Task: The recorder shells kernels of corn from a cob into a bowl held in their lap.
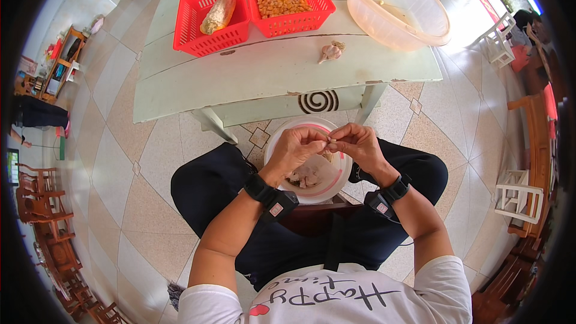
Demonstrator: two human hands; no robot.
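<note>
Between the fingertips of both hands is a small pale garlic clove (332, 141). My left hand (297, 147) pinches it from the left and my right hand (361, 145) from the right; the fingers partly cover it. Below them, between my knees, stands a round white plastic tub (275, 137) with a pink band inside. Pale papery garlic skins (307, 175) lie at its bottom, and the hands hide part of the inside. On the pale green wooden table (252, 74) ahead rests a partly broken garlic bulb (332, 51).
Two red plastic baskets stand on the table: one (211, 45) holds corn cobs (218, 14), the other (292, 27) corn kernels (282, 1). Right of them is a translucent basin (382, 27) with small pale pieces. A dark spiral coil (318, 101) shows below the tabletop. Another person (40, 112) stands far left.
</note>
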